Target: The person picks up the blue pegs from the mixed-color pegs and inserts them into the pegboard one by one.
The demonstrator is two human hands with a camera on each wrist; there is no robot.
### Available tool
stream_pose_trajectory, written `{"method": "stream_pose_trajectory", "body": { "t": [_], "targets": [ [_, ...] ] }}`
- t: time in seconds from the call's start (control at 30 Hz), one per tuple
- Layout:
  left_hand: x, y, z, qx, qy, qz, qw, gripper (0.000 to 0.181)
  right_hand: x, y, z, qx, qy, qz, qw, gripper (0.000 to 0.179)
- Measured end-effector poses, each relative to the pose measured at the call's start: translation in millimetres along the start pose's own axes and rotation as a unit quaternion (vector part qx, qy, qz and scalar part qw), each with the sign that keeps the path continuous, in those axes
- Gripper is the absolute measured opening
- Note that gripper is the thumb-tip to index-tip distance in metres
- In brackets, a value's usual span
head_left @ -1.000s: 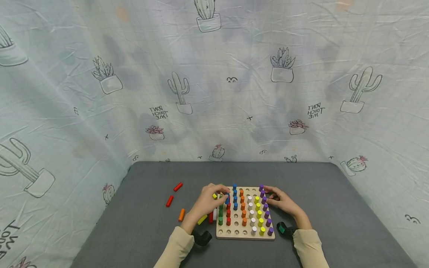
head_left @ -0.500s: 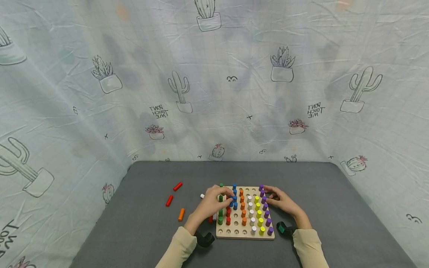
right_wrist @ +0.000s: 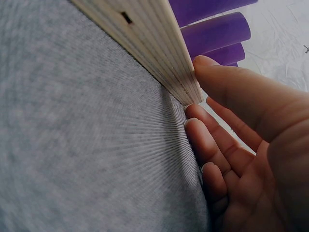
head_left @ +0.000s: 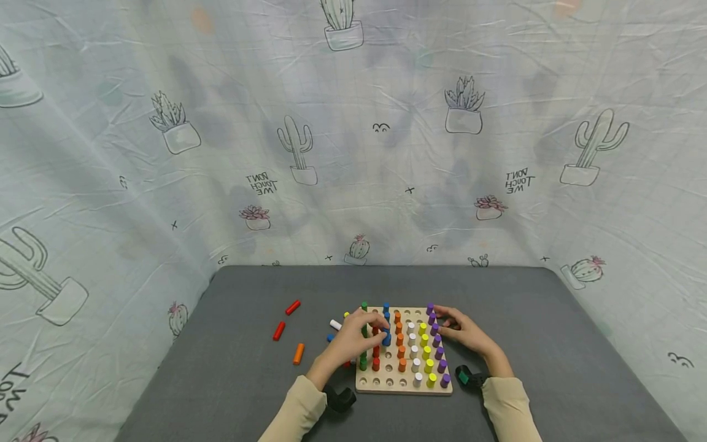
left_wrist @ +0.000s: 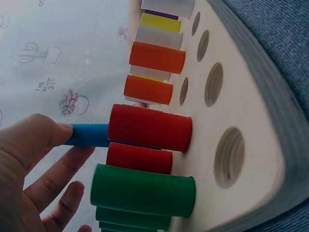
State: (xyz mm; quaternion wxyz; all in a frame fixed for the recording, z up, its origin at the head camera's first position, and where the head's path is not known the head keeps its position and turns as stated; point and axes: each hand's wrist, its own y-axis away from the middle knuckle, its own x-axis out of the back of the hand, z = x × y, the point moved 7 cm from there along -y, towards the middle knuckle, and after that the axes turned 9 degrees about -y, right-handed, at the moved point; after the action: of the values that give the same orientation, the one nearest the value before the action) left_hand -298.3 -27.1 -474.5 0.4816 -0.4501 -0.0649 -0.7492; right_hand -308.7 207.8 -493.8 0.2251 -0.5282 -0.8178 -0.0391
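the left hand (head_left: 352, 336) pinches a blue peg (left_wrist: 89, 134) between thumb and fingers, over the far left part of the pegboard (head_left: 397, 388), at the blue column; the base of that peg is hidden behind red pegs (left_wrist: 149, 128), so whether it sits in a hole cannot be told; the right hand (head_left: 466, 331) is at the board's far right edge, thumb touching the wood, other fingers loosely bent, just beside the purple pegs (head_left: 442, 366); green pegs (head_left: 363, 363) stand upright along the left; orange pegs (head_left: 402, 365), white pegs (head_left: 417, 366) and yellow pegs (head_left: 429, 366) fill columns between blue and purple; on the grey table (head_left: 248, 393), left of the board, lie two loose red pegs (head_left: 279, 331) and an orange one (head_left: 299, 354)
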Motion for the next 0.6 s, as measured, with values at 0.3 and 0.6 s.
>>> {"method": "stream_pose_trajectory", "body": {
  "t": [0.3,0.6],
  "targets": [
    [-1.9,3.8,2.2,-0.003,-0.009,-0.008,0.9999,0.014,0.6,0.4,-3.0,0.008,-0.001,0.006,0.9999,0.045],
    [-5.9,6.9,2.1,0.008,-0.02,-0.026,0.9994,0.019,0.9,0.3,-0.2,0.001,-0.005,-0.001,1.0,0.045]
  ]
}}
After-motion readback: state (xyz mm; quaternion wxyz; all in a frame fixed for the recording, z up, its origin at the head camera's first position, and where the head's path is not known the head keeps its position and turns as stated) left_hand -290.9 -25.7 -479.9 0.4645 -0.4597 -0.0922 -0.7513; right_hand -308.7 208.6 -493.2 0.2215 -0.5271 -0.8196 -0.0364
